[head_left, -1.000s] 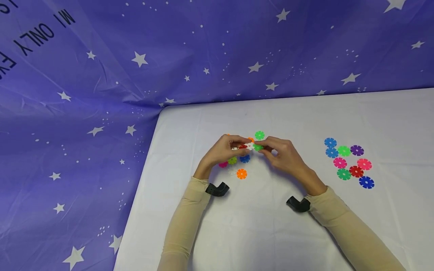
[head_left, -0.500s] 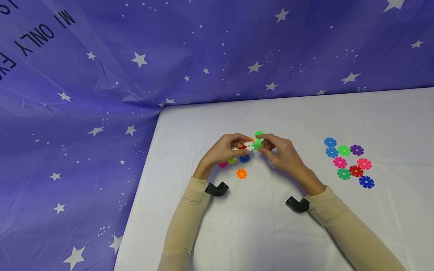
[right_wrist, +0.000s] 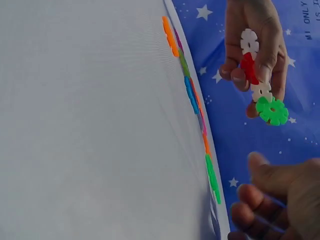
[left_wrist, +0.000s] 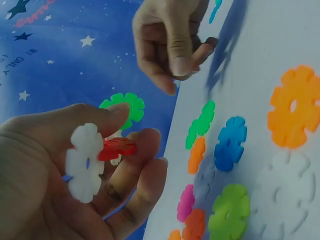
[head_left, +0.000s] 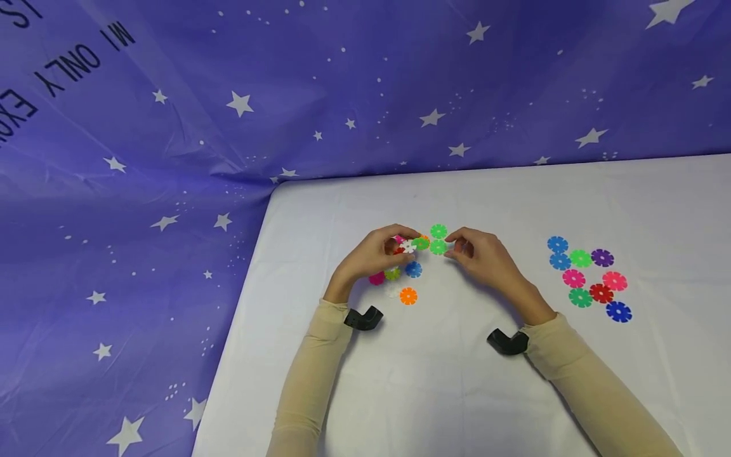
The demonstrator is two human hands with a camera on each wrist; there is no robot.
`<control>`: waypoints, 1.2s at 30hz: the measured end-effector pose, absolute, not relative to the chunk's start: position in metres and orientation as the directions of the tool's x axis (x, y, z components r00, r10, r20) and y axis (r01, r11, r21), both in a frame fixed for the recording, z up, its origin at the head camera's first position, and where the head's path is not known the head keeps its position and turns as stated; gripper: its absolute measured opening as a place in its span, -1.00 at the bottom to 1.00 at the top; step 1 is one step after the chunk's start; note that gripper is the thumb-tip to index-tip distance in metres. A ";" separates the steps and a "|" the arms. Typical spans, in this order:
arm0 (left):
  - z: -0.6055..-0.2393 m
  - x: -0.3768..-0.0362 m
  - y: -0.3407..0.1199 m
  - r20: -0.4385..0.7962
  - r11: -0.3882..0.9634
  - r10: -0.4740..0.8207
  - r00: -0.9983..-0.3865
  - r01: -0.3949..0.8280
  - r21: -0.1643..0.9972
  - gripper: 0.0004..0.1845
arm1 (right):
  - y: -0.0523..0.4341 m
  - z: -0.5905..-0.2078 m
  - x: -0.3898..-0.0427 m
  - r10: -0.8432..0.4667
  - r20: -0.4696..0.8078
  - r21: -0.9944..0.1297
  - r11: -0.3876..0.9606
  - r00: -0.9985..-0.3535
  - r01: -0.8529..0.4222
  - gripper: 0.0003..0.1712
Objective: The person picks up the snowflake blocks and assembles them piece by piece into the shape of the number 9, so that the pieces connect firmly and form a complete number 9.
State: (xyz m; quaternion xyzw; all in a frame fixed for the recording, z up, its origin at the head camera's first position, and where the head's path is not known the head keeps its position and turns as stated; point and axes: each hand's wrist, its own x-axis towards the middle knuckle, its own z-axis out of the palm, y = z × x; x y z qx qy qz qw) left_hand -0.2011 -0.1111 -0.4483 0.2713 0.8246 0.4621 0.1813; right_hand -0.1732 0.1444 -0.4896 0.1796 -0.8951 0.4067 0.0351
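Fingers (left_wrist: 107, 117) and thumb of the left hand (head_left: 374, 254) pinch a short chain of white, red and green plastic snowflake discs (right_wrist: 257, 80) above the white table (head_left: 457, 381). The right hand (head_left: 485, 260) hovers just beside the chain's green end, fingers loosely curled and holding nothing. Loose coloured plastic discs (head_left: 408, 296) lie on the table below the left hand.

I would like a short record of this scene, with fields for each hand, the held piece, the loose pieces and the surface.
left hand: pinches a small chain of joined snowflake discs, lifted off the table
chain: white, red, white and green discs, seen in the right wrist view
right hand: near the chain's green end, fingers curled, holding nothing
pieces by the hands: orange disc, blue disc, others lying flat
second group: loose flat discs on the right, apart from both hands
surface: white table, starry blue cloth behind
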 end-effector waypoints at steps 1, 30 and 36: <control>-0.449 -0.202 -0.111 -0.045 0.424 0.618 -0.785 0.285 0.860 -0.57 | 0.145 -0.491 -0.174 -0.302 0.171 -0.712 0.620 -0.938 -0.329 -0.68; -0.454 -0.207 -0.111 -0.019 0.439 0.613 -0.790 0.320 0.839 -0.68 | 0.146 -0.473 -0.181 -0.382 0.008 -0.924 0.351 -0.924 -0.154 -0.55; -0.455 -0.207 -0.113 0.018 0.427 0.614 -0.789 0.351 0.833 -0.69 | 0.144 -0.471 -0.181 -0.374 -0.033 -0.967 0.245 -0.927 -0.065 -0.55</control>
